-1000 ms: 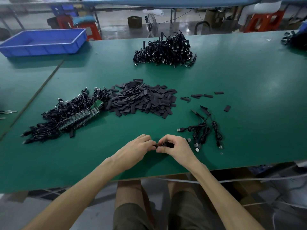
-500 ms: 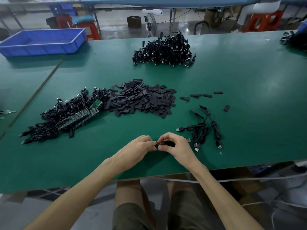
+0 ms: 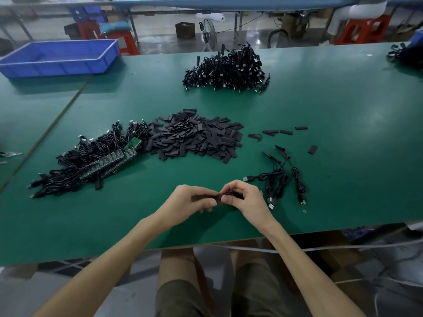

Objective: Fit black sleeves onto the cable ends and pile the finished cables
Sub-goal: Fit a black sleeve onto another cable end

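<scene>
Both hands: close together, low over the near edge of table (image 3: 343, 115), fingertips almost meeting.
Left hand (image 3: 192, 202): palm turned inward, fingers curled, thumb and forefinger pinching sleeve (image 3: 206, 198), flat and black, lying left to right.
Right hand (image 3: 243, 199): fingers curled round cable (image 3: 233, 193), pinching its end at the sleeve's right mouth; how far in, cannot tell.
Near cables (image 3: 281, 179): a few loose ones just right of the right hand, loosely coiled, metal plugs toward the near edge, sleeved ends pointing away.
Ring (image 3: 304, 211): tiny, pale, on the table near those plugs.
Stray sleeves (image 3: 286, 132): a handful beyond the near cables, scattered apart, one off to the right alone.
Sleeve heap (image 3: 196, 138): broad, black, mid-table, beyond the hands.
Board cables (image 3: 91, 161): long heap touching the sleeve heap's left side, green boards showing among black cords.
Far pile (image 3: 226, 69): black cables heaped high toward the far edge, well apart from the sleeve heap.
Tray (image 3: 57, 65): blue, far left on the table.
Floor beyond: red stools (image 3: 126, 42) and fan (image 3: 209, 34).
</scene>
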